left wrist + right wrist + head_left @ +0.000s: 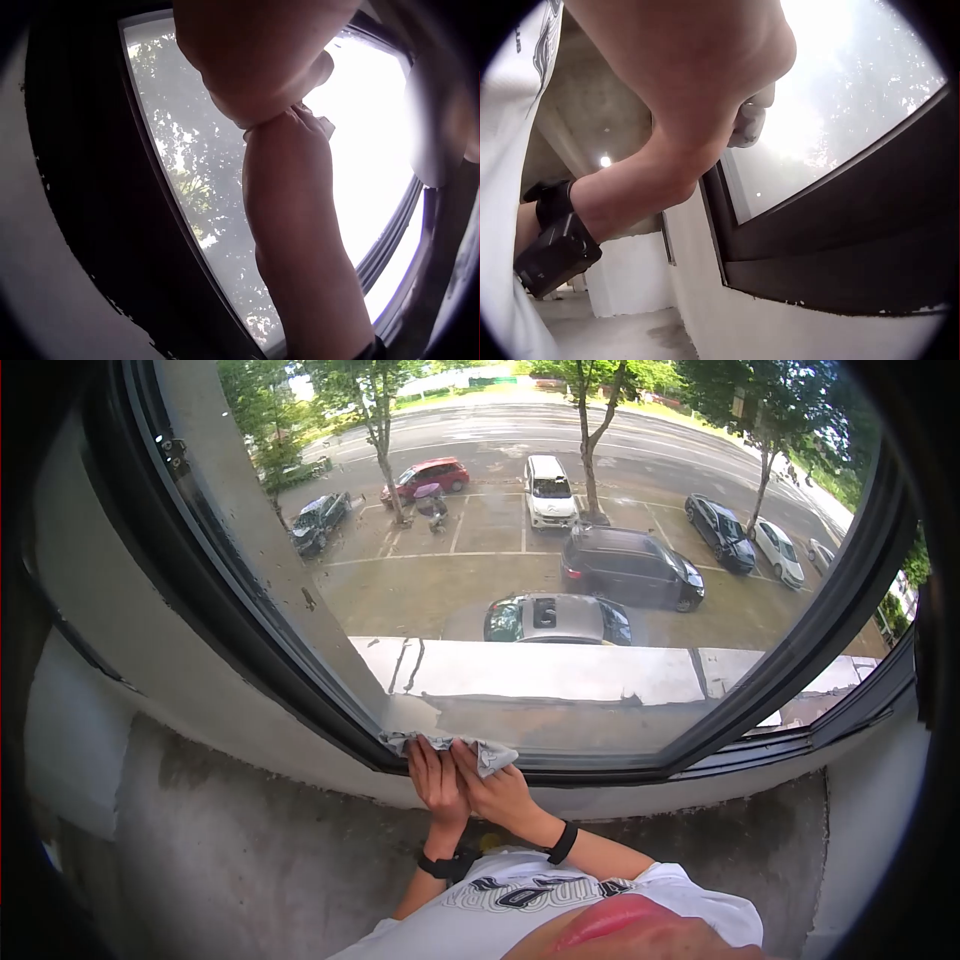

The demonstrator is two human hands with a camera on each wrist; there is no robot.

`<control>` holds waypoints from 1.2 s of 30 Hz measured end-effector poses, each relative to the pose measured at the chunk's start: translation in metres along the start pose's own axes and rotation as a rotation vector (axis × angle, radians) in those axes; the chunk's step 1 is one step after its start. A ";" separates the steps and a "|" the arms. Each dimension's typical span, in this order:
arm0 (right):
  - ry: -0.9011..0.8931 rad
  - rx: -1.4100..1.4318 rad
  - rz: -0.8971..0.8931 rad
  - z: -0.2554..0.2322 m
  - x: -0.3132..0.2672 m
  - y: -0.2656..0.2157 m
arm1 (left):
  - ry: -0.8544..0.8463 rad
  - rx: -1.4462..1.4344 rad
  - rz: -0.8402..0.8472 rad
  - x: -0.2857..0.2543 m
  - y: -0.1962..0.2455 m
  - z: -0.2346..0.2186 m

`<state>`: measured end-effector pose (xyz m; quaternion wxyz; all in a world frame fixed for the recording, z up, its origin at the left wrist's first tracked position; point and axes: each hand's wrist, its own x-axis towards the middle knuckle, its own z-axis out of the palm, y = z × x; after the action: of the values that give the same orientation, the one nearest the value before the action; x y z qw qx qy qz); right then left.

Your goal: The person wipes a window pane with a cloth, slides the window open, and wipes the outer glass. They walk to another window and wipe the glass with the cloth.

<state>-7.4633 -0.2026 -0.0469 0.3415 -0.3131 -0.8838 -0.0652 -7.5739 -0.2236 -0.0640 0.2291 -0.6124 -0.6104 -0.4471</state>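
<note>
In the head view a grey cloth (495, 758) lies crumpled at the lower left corner of the window pane (560, 725), along the dark frame (620, 773). My left hand (436, 785) presses on it with fingers pointing up, fairly straight. Close beside it, my right hand (497, 792) presses the cloth too, its fingers slanting up and left. A cloth end sticks out to the right of that hand. In the right wrist view a bit of grey cloth (748, 126) shows below the right hand (697, 52). The left hand (262, 60) hides most fingers in the left wrist view.
A pale wall (230, 670) borders the frame, above a grey concrete floor (250, 840). Outside the glass is a white ledge (560, 670), with parked cars and trees beyond. At the right a narrow window section (820, 700) shows the outdoors.
</note>
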 end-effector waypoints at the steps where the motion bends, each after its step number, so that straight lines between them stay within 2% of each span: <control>1: 0.042 0.004 0.027 -0.006 0.000 0.004 | -0.001 -0.008 0.000 0.003 0.005 0.001; 6: 0.192 -0.084 0.097 -0.022 -0.011 0.023 | 0.062 -0.129 0.203 0.020 0.028 0.013; 8: 0.274 -0.174 0.144 -0.012 -0.029 0.030 | 0.072 -0.135 0.207 0.011 0.034 0.022; 10: 0.281 -0.213 0.160 0.014 -0.066 0.043 | 0.008 -0.256 0.313 0.004 0.035 0.032; 12: 0.113 -0.376 0.273 0.041 -0.104 0.060 | -0.045 -0.293 0.344 0.017 0.050 0.026; 13: 0.176 -0.406 0.352 0.031 -0.103 0.061 | -0.118 -0.331 0.421 0.023 0.058 0.025; 14: 0.169 -0.410 0.352 0.020 -0.103 0.065 | -0.190 -0.372 0.492 0.028 0.068 0.025; 16: 0.140 -0.507 0.437 -0.003 -0.098 0.074 | -0.167 -0.397 0.488 0.044 0.088 0.025; 18: 0.179 -0.460 0.429 -0.031 -0.087 0.074 | -0.230 -0.472 0.590 0.065 0.105 0.018; 20: 0.139 -0.290 0.558 -0.049 -0.085 0.073 | -0.249 -0.506 0.616 0.071 0.116 0.021; 21: 0.039 -0.273 0.567 -0.052 -0.091 0.077 | -0.260 -0.530 0.650 0.070 0.120 0.025; 22: 0.031 -0.277 0.570 -0.052 -0.094 0.078 | -0.271 -0.555 0.684 0.068 0.123 0.029; 24: 0.272 -0.254 0.550 -0.053 -0.094 0.080 | -0.311 -0.580 0.709 0.060 0.127 0.037; 25: 0.269 -0.260 0.552 -0.050 -0.098 0.082 | -0.350 -0.596 0.738 0.055 0.129 0.041; 28: 0.292 -0.232 0.625 -0.033 -0.117 0.081 | -0.424 -0.590 0.753 0.038 0.129 0.046; 30: -0.010 -0.254 0.671 -0.033 -0.131 0.086 | -0.420 -0.550 0.732 0.034 0.127 0.043; 31: -0.012 -0.256 0.669 -0.030 -0.136 0.089 | -0.415 -0.509 0.710 0.035 0.125 0.041; 32: 0.096 -0.209 0.637 -0.026 -0.141 0.092 | -0.415 -0.510 0.706 0.035 0.122 0.039; 34: 0.202 -0.159 0.602 -0.032 -0.132 0.090 | -0.355 -0.433 0.666 0.039 0.113 0.034; 36: 0.179 -0.205 0.551 -0.037 -0.112 0.082 | -0.332 -0.388 0.613 0.043 0.103 0.026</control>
<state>-7.3298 -0.2068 -0.0992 0.3896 -0.5666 -0.7210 -0.0862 -7.4750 -0.1945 -0.0140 0.1303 -0.8621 -0.3321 -0.3600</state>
